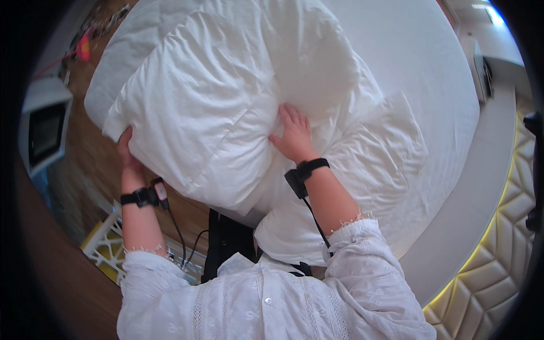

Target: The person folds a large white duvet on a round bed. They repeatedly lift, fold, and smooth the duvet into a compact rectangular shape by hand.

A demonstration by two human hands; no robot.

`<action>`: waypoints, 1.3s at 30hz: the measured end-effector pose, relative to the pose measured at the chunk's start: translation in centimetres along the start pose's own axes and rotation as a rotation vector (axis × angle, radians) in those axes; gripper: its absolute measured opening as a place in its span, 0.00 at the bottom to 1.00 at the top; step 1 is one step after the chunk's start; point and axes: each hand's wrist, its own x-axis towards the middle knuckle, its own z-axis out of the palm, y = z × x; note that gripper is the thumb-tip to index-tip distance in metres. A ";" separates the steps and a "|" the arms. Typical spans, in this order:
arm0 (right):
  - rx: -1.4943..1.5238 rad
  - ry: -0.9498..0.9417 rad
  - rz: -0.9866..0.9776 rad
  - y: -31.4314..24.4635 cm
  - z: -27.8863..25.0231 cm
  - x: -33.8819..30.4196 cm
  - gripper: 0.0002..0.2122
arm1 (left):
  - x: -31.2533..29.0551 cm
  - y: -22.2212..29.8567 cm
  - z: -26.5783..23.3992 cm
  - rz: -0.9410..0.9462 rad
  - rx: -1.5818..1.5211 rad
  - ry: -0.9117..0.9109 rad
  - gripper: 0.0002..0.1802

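Observation:
A puffy white duvet (pixel 209 107) lies bunched in folds on a bed with a white sheet (pixel 419 34). At the duvet's left edge, my left hand (pixel 126 150) grips the fabric near a corner, and some of its fingers are hidden by the cloth. My right hand (pixel 293 133) rests on the duvet near its middle, with fingers stretched out and thumb apart, beside a deep crease. Part of the duvet hangs over the near side of the bed, close to my body.
A grey ledge (pixel 453 238) runs along the bed's right side, next to a quilted panel (pixel 487 260) with a yellow light strip. To the left stand a white cabinet (pixel 46 127) with a dark front and a white openwork piece (pixel 107 249) on the wooden floor (pixel 90 175).

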 end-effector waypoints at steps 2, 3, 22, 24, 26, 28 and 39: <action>0.051 -0.105 0.088 0.0 -1.4 0.1 0.34 | -3.7 1.6 2.5 0.088 0.095 -0.071 0.27; 0.312 -0.075 0.123 0.0 -2.4 -0.6 0.32 | -6.6 1.7 4.2 0.178 0.211 -0.048 0.26; 2.026 0.431 -0.033 16.8 -11.3 -42.2 0.29 | -45.6 -23.4 24.6 0.466 1.461 -2.295 0.20; 1.679 0.448 0.307 18.1 -9.7 -43.1 0.28 | -45.8 -27.5 24.0 0.404 1.595 -2.343 0.20; 1.450 0.436 0.481 18.8 -8.6 -42.7 0.25 | -44.7 -30.4 23.6 0.445 1.621 -2.210 0.22; 1.366 0.343 0.554 18.8 -7.8 -41.3 0.21 | -44.0 -31.9 23.2 0.472 1.672 -2.138 0.21; 1.472 0.568 0.734 24.4 -2.2 -43.6 0.11 | -45.6 -27.4 25.8 0.964 1.585 -2.015 0.26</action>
